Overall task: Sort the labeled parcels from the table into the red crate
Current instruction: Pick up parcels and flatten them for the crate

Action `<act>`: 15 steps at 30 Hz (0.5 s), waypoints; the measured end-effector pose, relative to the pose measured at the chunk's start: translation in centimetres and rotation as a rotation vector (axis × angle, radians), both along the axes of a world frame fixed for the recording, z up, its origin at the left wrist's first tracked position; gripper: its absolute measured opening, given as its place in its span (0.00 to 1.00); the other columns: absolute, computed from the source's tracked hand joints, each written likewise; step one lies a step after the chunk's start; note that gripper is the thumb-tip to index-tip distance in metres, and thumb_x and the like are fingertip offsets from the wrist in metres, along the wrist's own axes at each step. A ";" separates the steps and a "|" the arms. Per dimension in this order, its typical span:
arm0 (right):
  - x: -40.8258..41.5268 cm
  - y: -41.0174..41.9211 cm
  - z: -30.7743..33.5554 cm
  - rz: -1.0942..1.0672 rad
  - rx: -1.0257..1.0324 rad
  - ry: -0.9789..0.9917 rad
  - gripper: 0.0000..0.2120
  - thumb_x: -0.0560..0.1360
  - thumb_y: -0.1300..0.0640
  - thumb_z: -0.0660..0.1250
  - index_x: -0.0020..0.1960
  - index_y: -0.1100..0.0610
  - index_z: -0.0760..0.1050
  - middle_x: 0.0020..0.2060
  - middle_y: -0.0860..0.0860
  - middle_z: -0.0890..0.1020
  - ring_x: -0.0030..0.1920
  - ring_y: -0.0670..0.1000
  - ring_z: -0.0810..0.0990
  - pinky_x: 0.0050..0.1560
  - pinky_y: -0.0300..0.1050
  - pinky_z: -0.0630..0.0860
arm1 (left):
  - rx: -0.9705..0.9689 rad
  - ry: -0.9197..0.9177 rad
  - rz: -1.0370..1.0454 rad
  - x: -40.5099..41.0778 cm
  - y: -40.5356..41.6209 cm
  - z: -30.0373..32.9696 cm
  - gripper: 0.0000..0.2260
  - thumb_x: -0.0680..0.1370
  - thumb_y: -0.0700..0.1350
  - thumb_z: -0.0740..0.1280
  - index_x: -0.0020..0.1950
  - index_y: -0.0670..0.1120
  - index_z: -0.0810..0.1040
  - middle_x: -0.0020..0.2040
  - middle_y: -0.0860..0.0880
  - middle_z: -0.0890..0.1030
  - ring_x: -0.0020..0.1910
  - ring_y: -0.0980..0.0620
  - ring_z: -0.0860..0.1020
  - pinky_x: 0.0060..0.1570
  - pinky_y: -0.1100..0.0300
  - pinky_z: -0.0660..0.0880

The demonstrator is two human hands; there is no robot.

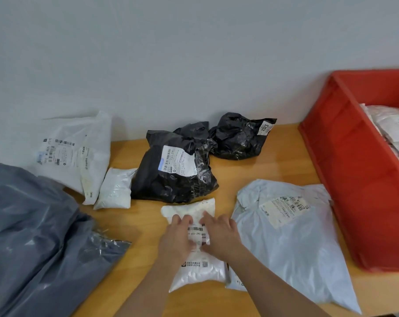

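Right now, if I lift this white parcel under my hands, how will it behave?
The white parcel looks soft and wrinkled, so it will probably sag. Its glossy plastic may slip. Both hands, left and right, rest on it.

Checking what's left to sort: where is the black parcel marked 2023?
The 2023 black parcel lies at the table's far edge by the wall, between the larger black parcel and the red crate.

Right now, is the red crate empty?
No. The red crate already holds white parcels, piled against its right side.
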State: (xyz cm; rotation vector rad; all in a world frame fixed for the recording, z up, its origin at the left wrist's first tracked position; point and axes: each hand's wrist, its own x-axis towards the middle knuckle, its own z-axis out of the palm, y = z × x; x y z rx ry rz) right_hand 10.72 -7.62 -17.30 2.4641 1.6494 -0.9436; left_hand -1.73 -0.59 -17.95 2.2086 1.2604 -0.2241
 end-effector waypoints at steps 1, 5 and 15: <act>0.0 0.0 -0.1 -0.002 0.005 -0.001 0.35 0.73 0.48 0.69 0.75 0.50 0.57 0.74 0.47 0.64 0.71 0.58 0.60 0.71 0.55 0.56 | -0.005 0.001 -0.005 0.0 0.2 -0.1 0.24 0.72 0.44 0.74 0.62 0.54 0.67 0.55 0.53 0.66 0.53 0.52 0.73 0.51 0.54 0.77; 0.4 -0.3 0.2 0.047 -0.024 0.025 0.32 0.76 0.47 0.66 0.75 0.49 0.58 0.78 0.46 0.54 0.74 0.58 0.55 0.74 0.57 0.52 | -0.206 -0.163 0.096 -0.2 1.6 0.1 0.19 0.71 0.43 0.76 0.59 0.49 0.75 0.53 0.51 0.69 0.51 0.53 0.74 0.49 0.68 0.72; -0.4 1.4 -1.2 0.076 0.057 0.086 0.24 0.82 0.52 0.56 0.77 0.47 0.58 0.78 0.42 0.53 0.77 0.50 0.52 0.74 0.53 0.53 | 0.044 0.138 -0.005 -1.5 2.6 0.7 0.23 0.79 0.50 0.66 0.73 0.58 0.67 0.74 0.59 0.66 0.70 0.50 0.63 0.67 0.48 0.62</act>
